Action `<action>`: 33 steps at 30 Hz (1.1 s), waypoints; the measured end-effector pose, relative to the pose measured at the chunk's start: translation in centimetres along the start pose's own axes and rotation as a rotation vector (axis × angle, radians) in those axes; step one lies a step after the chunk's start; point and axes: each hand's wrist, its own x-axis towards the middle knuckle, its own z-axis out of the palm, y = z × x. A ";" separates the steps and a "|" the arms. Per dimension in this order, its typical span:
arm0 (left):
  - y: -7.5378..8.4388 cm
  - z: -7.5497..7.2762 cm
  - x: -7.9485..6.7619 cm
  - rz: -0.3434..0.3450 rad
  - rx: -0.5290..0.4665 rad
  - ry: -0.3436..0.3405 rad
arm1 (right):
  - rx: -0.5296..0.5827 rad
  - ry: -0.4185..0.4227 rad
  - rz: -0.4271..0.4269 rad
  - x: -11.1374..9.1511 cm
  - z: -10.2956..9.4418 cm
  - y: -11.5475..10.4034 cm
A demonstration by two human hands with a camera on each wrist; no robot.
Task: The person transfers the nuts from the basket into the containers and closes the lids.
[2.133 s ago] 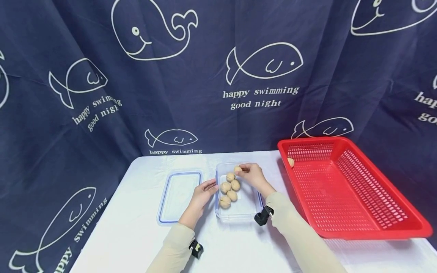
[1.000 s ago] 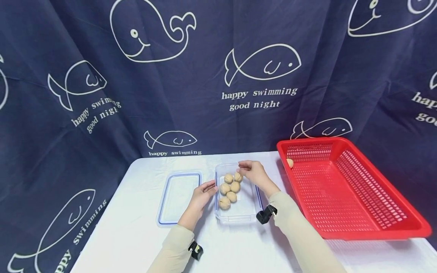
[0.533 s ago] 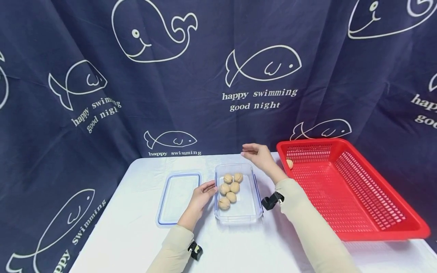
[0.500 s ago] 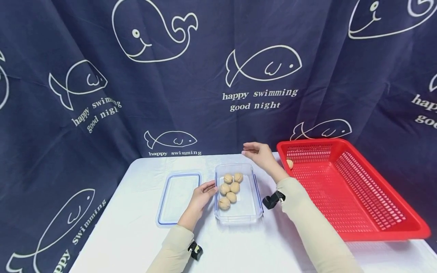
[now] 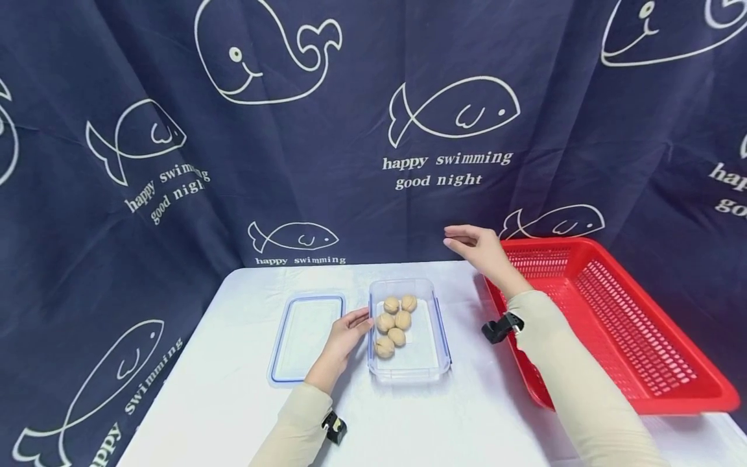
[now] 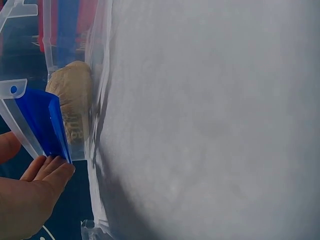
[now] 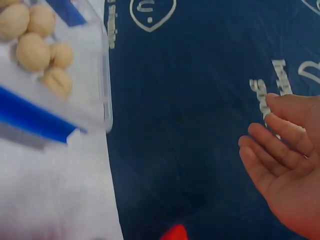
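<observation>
Several walnuts lie in a clear plastic food container with blue side latches. My left hand rests against the container's left side, its thumb at the rim. In the left wrist view its fingertips touch the lower edge of the blue latch. My right hand is raised near the back left corner of the red basket, holding nothing. The right wrist view shows its fingers loosely bent and apart. The basket's back left corner is hidden behind my right hand and forearm.
A clear lid with a blue seal lies flat on the white table, left of the container. The red basket stands along the table's right side. A dark blue curtain hangs behind the table.
My right hand has put a walnut down at the back of the container, let go, and moved up and right toward the basket. My left hand has stayed by the container.
</observation>
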 end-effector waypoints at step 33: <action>0.0 -0.3 0.2 -0.010 -0.005 -0.001 | 0.019 0.038 0.382 -3.4 -7.0 13.6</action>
